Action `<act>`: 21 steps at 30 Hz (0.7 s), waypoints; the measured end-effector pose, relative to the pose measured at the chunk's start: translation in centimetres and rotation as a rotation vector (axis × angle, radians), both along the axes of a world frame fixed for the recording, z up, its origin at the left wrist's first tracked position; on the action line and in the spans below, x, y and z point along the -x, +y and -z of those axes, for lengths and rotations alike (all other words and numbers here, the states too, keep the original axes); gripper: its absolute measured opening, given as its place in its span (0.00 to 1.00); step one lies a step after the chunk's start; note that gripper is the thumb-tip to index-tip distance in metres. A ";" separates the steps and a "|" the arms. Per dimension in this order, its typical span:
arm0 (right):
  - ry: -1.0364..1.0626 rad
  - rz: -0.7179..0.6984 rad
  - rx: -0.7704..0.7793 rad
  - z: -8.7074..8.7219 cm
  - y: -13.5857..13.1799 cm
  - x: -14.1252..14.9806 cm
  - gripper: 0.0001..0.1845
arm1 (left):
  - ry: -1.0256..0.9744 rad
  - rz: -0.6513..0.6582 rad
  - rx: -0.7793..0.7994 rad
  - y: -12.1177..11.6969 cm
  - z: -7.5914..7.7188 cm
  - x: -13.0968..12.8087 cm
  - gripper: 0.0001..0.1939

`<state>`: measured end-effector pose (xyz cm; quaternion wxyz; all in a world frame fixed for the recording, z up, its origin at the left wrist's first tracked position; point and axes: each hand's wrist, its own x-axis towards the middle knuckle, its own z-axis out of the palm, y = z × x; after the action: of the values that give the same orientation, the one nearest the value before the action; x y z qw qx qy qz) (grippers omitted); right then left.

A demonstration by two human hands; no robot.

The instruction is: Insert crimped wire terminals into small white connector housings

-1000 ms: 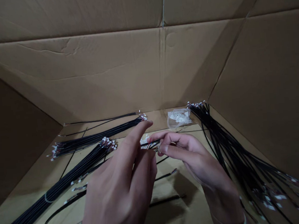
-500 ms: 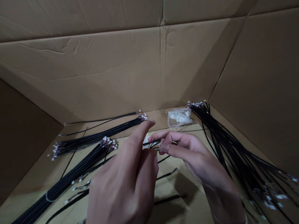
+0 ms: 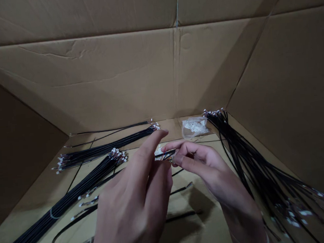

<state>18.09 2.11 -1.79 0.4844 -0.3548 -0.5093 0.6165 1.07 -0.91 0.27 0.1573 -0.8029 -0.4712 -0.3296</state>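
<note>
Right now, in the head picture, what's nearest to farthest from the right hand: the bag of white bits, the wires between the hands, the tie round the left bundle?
1. Wires: at the right hand
2. Bag of white bits: behind the hand
3. Tie: round the black bundle, far left

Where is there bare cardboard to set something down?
Bare patches lie between the tied bundle and left wall, and in shadow between left hand and right wrist, below the short cable ends. Crowded: the right side, under fanned cables.
</note>
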 end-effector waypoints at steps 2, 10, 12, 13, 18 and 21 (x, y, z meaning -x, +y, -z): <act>-0.011 -0.001 -0.009 0.0 0.1 0.0 0.13 | 0.002 -0.005 0.011 0.1 0.1 0.2 0.09; -0.002 -0.029 -0.020 0.4 0.4 0.0 0.11 | -0.015 0.052 -0.028 0.4 0.3 0.4 0.05; 0.039 -0.045 -0.019 0.4 0.4 0.1 0.11 | -0.036 0.066 -0.013 0.5 0.2 0.4 0.06; 0.064 -0.057 -0.018 0.4 0.4 0.1 0.10 | -0.045 0.067 -0.002 0.6 0.2 0.4 0.06; 0.135 -0.110 0.003 0.5 0.3 0.3 0.10 | -0.113 0.063 0.008 0.7 0.3 0.5 0.06; 0.155 -0.124 0.001 0.5 0.3 0.4 0.10 | -0.135 0.097 0.031 1.0 0.4 0.8 0.07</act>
<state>17.65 2.43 -2.32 0.4832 -0.2741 -0.4908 0.6712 0.28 0.08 -0.14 0.0966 -0.8030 -0.4464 -0.3829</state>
